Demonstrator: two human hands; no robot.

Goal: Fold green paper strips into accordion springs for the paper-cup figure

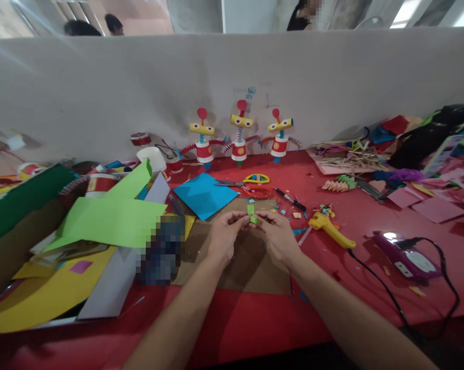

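A small folded strip of green paper is pinched between both hands, its upper end standing up above the fingertips. My left hand closes on its left side with thumb and forefinger. From the other side my right hand grips it the same way. Below the hands lies a brown cardboard sheet on the red table. Just beyond them are a blue paper square and scissors with yellow and red handles. A yellow glue gun rests to the right, near a black pen.
Three paper-cup figures stand against the grey partition. Green paper sheets and a box crowd the left. To the right are a purple power strip with a looping cord, pink paper and thin sticks.
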